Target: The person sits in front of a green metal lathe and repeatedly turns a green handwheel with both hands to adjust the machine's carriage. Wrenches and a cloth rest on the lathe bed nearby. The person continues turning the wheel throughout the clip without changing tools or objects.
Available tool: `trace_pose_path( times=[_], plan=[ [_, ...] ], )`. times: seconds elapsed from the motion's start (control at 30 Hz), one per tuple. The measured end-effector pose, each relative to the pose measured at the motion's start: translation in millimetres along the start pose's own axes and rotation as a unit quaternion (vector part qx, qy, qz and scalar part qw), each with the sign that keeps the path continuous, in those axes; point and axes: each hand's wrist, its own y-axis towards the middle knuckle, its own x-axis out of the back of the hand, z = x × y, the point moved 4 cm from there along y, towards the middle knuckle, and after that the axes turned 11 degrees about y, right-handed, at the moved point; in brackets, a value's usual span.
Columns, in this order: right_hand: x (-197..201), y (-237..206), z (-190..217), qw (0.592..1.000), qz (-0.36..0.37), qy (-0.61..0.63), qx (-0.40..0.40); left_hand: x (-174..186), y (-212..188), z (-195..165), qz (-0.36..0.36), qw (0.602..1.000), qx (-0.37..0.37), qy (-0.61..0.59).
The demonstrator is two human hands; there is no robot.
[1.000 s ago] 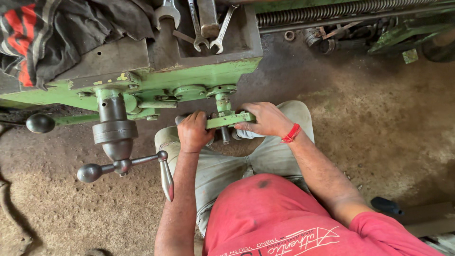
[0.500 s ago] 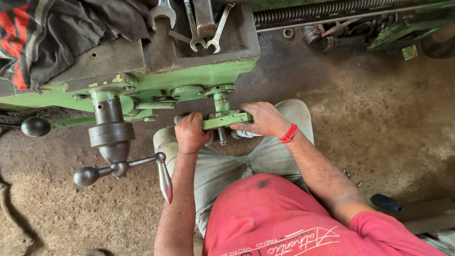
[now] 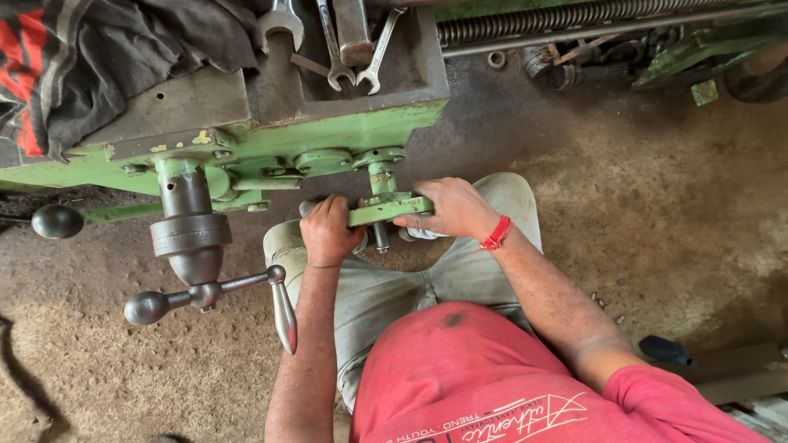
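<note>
On a dirt workshop floor point(image 3: 657, 213), both hands grip a green metal crank lever point(image 3: 386, 211) low on a green lathe point(image 3: 271, 143): left hand point(image 3: 327, 231) fisted around one end, right hand point(image 3: 447, 207) clasping the other, apparently mid-turn.

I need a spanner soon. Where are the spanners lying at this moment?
In the head view, the spanners lie at the top centre in the grey tray on the green machine, right of the dark cloth.

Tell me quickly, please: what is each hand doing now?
Left hand: closed around one end of the green crank handle.
Right hand: closed on the other end of the same handle.
</note>
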Motion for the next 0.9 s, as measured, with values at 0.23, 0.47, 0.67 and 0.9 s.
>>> trace_pose_path(
  times=[0.23, 0.47, 0.67, 0.9],
  plan=[
    [1, 0, 4, 1.0, -0.02, 0.002, 0.023, 1, 0, 1, -0.015, 1.0, 0.0, -0.004],
    [0, 1, 6, 1.0, -0.015, -0.007, 0.018, -3, -3, 5, -0.01, 1.0, 0.005, -0.008],
    [2, 0, 10, 0.999, -0.034, 0.0, 0.033, -6, -5, 7, -0.009, 1.0, 0.009, -0.011],
    [2, 0, 13, 0.997, -0.052, 0.002, 0.048, -6, -6, 7, -0.013, 1.0, 0.018, -0.009]
  ],
)
